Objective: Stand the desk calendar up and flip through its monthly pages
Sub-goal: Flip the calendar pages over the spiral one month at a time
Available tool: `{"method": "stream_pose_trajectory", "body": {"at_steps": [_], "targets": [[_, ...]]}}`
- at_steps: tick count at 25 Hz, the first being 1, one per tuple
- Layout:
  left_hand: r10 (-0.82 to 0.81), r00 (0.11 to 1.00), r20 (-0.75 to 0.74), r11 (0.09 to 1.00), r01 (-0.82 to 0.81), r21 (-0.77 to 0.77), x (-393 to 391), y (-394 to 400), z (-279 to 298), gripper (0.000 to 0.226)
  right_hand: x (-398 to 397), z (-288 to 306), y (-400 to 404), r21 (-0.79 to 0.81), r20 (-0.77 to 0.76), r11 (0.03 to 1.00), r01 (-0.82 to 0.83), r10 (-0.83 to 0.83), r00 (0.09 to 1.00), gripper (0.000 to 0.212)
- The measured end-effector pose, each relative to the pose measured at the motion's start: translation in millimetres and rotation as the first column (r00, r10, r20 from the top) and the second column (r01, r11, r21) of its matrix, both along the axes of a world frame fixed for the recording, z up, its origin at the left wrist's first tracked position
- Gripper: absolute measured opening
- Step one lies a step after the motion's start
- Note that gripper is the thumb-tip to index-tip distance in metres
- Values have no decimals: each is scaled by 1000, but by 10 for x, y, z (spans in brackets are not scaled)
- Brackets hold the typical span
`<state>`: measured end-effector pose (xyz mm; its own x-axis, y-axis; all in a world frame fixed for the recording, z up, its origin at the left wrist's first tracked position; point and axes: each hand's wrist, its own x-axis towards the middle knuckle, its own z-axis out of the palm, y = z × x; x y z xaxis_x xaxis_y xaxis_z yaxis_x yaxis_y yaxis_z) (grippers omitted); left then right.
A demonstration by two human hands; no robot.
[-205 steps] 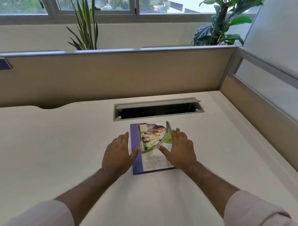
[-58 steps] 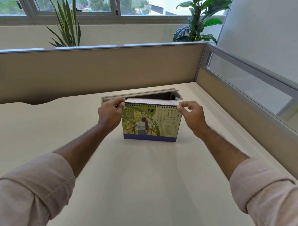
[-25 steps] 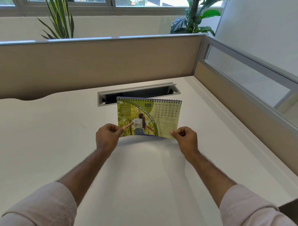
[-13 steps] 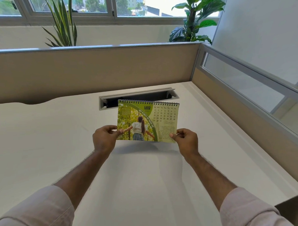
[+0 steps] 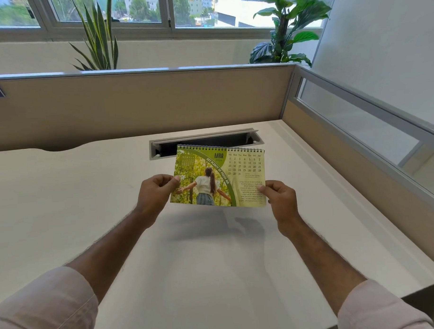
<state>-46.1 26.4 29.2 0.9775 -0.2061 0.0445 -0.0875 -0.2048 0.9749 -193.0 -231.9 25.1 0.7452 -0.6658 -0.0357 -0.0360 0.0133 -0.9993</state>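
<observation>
From the head camera, the calendar [image 5: 219,176] is held up in the air above the pale surface [image 5: 65,206], clear of it, with a soft shadow lying on the surface just below. The left hand [image 5: 155,193] pinches the left edge of the page between thumb and fingers, and the right hand [image 5: 279,196] pinches the lower right corner the same way, so both grips are closed on the calendar. Between the two grips the open page shows the month MAR, a grid of dates toward the right grip, and a photo of a person in a wood toward the left grip. The wire binding runs along the top edge, away from both grips, and the page tilts slightly down to the right. Beyond the calendar, farther from the hands, a long cable slot [image 5: 205,142] is set into the surface. Behind that stands a tan partition [image 5: 135,105], and two plants [image 5: 96,40] rise behind it by the window [image 5: 156,9].
</observation>
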Motion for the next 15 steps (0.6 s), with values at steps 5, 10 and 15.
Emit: {"method": "stream_pose_trajectory", "body": {"at_steps": [5,10,15], "targets": [[-18,988,154,990,39,-137,97,-36,332,16,20,395,-33,-50,90,994,-101,106,990,49],[-63,993,99,969,85,-230,238,-192,646,45,190,741,-107,-111,147,987,-114,130,981,50],[-143,985,99,970,159,-182,414,-323,682,31,376,896,-223,-123,130,982,-141,157,979,29]]}}
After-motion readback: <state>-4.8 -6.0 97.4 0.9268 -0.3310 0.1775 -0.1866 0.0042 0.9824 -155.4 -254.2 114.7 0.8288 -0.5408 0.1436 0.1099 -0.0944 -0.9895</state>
